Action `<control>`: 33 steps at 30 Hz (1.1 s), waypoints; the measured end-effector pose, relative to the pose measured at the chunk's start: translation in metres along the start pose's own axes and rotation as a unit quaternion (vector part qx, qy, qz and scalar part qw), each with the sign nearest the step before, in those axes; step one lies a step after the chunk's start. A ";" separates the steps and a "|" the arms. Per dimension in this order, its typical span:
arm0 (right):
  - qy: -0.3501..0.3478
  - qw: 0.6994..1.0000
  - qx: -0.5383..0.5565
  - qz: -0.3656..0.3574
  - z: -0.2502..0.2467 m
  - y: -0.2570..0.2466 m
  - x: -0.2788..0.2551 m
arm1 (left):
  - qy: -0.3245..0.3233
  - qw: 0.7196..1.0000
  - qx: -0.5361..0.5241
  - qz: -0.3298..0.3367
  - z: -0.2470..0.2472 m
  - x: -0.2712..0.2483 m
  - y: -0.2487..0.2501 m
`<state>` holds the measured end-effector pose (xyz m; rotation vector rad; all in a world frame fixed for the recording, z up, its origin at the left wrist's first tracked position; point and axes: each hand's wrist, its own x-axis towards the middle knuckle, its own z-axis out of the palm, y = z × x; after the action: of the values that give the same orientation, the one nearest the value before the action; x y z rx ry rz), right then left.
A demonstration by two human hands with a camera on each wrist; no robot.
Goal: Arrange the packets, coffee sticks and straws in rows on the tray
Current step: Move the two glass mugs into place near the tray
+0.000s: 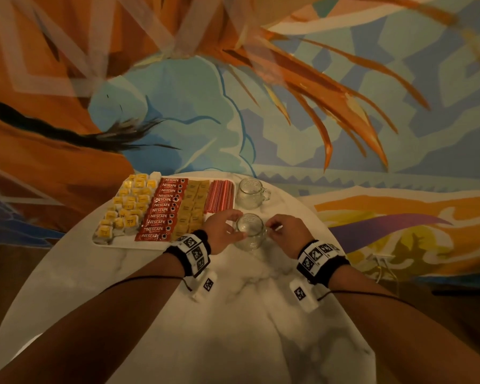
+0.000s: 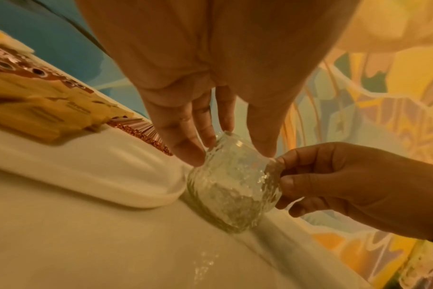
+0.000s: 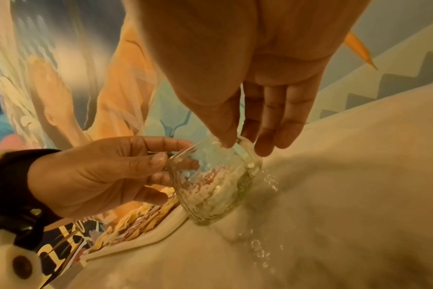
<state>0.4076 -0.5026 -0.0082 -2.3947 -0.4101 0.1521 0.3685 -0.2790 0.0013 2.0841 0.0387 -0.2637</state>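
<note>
Both hands held a textured glass mug (image 1: 249, 231) just beside the tray (image 1: 122, 243): left hand (image 1: 222, 231) curled round its rim, right hand (image 1: 284, 231) pinching the handle. The packets (image 1: 128, 207), coffee sticks (image 1: 162, 210) and straws (image 1: 219, 196) already lay in rows on the tray. The mug was best set down gently (glass on marble), clear of the tray's rim. White marbled tabletop (image 1: 233, 314); painted mural wall (image 1: 288, 106); a second mug (image 1: 251, 192).

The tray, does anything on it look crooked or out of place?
Mostly neat. The red coffee sticks, brown packets and straws lie in straight rows on the tray; only the yellow packets look loosely jumbled, several tilted.
</note>
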 end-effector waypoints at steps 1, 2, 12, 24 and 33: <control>0.010 1.000 -0.001 0.008 0.000 -0.001 0.006 | 0.005 1.000 0.003 -0.003 -0.001 0.004 0.002; 0.019 1.000 0.000 0.014 0.001 -0.001 0.011 | 0.009 1.000 0.004 -0.006 -0.002 0.008 0.003; 0.063 0.993 0.068 0.067 0.002 -0.003 0.024 | 0.060 0.997 -0.035 -0.021 0.002 0.020 0.012; -0.002 0.991 0.111 0.080 0.022 0.001 -0.004 | 0.108 0.981 -0.156 -0.033 0.027 0.008 -0.003; -0.005 0.991 0.118 0.065 0.021 -0.004 -0.005 | 0.102 0.983 -0.150 -0.031 0.023 0.012 0.000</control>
<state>0.3973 -0.4885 -0.0209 -2.1874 -0.2268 0.2574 0.3761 -0.2998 -0.0128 1.8043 0.2525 -0.0750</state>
